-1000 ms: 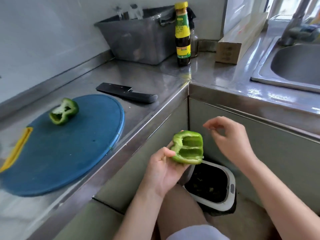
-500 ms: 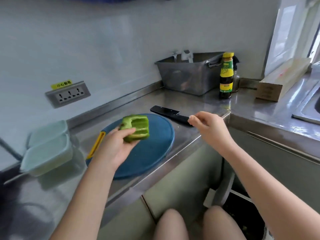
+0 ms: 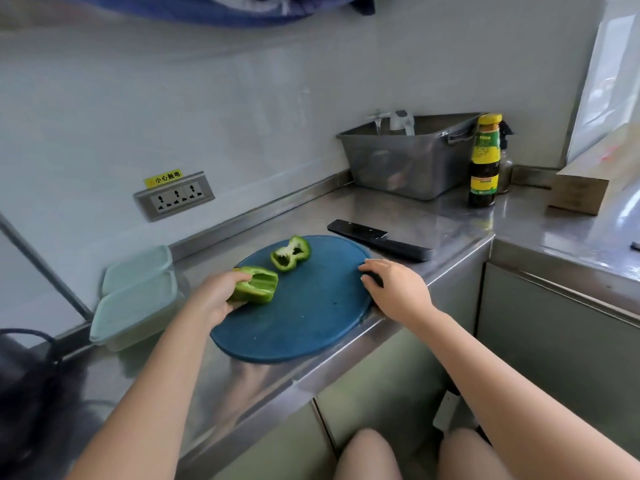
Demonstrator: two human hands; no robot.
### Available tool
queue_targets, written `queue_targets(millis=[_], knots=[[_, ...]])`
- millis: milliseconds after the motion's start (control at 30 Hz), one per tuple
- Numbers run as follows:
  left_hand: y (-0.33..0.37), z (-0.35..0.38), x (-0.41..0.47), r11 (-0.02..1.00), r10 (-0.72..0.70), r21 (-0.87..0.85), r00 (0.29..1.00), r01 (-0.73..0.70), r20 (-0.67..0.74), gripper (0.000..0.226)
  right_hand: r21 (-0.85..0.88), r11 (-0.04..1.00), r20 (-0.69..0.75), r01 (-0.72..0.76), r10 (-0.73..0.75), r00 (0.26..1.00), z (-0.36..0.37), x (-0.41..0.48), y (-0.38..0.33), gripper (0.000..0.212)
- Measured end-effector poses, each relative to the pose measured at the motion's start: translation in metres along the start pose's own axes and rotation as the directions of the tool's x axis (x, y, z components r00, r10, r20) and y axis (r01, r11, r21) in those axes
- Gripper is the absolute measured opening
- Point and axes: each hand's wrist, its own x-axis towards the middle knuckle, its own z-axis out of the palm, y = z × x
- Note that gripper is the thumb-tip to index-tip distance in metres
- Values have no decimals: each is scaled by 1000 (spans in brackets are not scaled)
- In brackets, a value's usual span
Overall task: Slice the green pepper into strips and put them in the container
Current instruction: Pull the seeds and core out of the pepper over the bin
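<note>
A round blue cutting board (image 3: 304,317) lies on the steel counter. My left hand (image 3: 218,294) grips a hollowed green pepper half (image 3: 258,285) and sets it down on the board's left side. A second pepper half (image 3: 290,253) lies cut side up at the board's far edge. My right hand (image 3: 394,285) rests on the board's right rim, fingers curled over the edge. A black knife (image 3: 379,240) lies on the counter just behind the board. Two pale green lidded containers (image 3: 136,299) sit to the left of the board.
A grey metal tub (image 3: 408,157) stands at the back, with a dark sauce bottle (image 3: 483,161) beside it and a cardboard box (image 3: 585,181) at the right. A wall socket (image 3: 175,196) is behind the containers. My bare knees (image 3: 367,455) are below the counter edge.
My left hand has carried the pepper half from over the floor bin up onto the cutting board. My right hand has come down onto the board's right rim.
</note>
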Motion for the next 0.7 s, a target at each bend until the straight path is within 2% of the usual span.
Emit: queue_targets(millis=[67, 133, 267, 333, 367, 467, 500, 600, 700], knots=[[4, 0, 2, 991, 26, 131, 999, -22, -29, 19, -6, 1000, -23, 2, -2, 1000, 3, 0, 1, 27], [10, 0, 9, 957, 133, 269, 989, -111, -67, 22, -17, 1000, -41, 1, -2, 999, 6, 0, 3, 27], [24, 12, 16, 757, 371, 580, 928, -300, -4, 59, -41, 999, -62, 6, -8, 998, 10, 2, 5, 28], [32, 26, 19, 662, 408, 660, 909, -355, 80, 74, -42, 999, -64, 11, -14, 998, 10, 1, 6, 29], [36, 34, 19, 577, 397, 736, 909, -354, 125, 80, -39, 999, -61, 14, -17, 998, 10, 1, 6, 30], [40, 54, 26, 197, 294, 937, 929, -289, 225, 93, -34, 999, -30, 22, -23, 999, 7, 0, 7, 36], [40, 59, 31, 133, 267, 949, 933, -285, 242, 93, -30, 999, -19, 27, -27, 999, 6, 0, 7, 36], [37, 63, 40, 80, 254, 961, 938, -265, 237, 83, -6, 999, -4, 47, -47, 999, 4, 2, 9, 33], [37, 65, 34, 96, 332, 946, 905, -311, 264, 68, 52, 997, 38, 49, -51, 998, 2, 3, 11, 30]])
